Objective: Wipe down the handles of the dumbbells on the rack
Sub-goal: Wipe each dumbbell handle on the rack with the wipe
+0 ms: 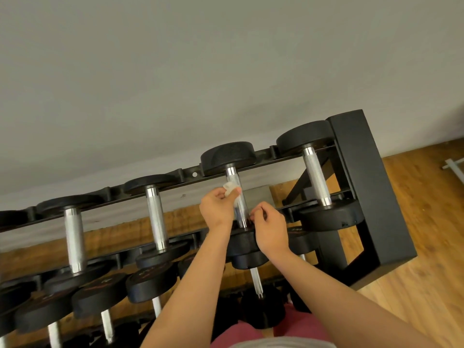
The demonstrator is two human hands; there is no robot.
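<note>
A black rack carries several dumbbells with black heads and knurled silver handles on its top tier. My left hand pinches a small white wipe against the handle of the second dumbbell from the right. My right hand is at the lower end of that same handle, its fingers curled close to the near head; what they hold cannot be made out. The near head of this dumbbell is partly hidden behind both hands.
Other dumbbells sit to the left and to the right on the top tier. A lower tier holds more dumbbells. Grey wall behind, wooden floor to the right.
</note>
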